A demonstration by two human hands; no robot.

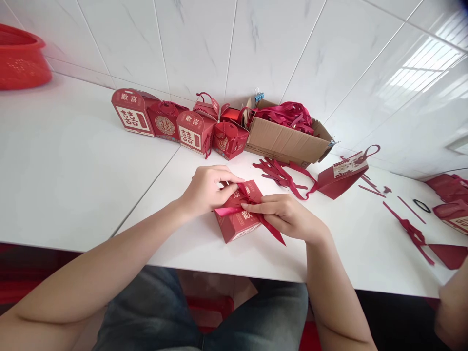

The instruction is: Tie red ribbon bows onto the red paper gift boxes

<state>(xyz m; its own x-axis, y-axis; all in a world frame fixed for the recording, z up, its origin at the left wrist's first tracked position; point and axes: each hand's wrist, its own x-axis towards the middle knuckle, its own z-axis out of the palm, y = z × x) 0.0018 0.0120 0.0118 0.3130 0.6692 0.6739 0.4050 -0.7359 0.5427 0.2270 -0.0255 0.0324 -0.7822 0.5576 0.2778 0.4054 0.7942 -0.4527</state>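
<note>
A red gift box (230, 229) with gold printing lies on the white table in front of me. Across its top runs a red satin ribbon (228, 211), crossed at the middle, with one loose end hanging toward the table's front edge. My left hand (210, 190) is closed at the box's far left side, thumb and forefinger pinching the ribbon. My right hand (288, 214) comes in from the right; its fingers are closed on the ribbon near the crossing, and they cover part of the box top.
Several red gift boxes (166, 124) stand by the tiled wall. Beside them a cardboard box (285, 139) holds red ribbons. Loose ribbon pieces (278, 173) and another red box (341, 175) lie to the right. A red plastic basin (24, 61) is far left; another person's arm (453, 302) shows at right.
</note>
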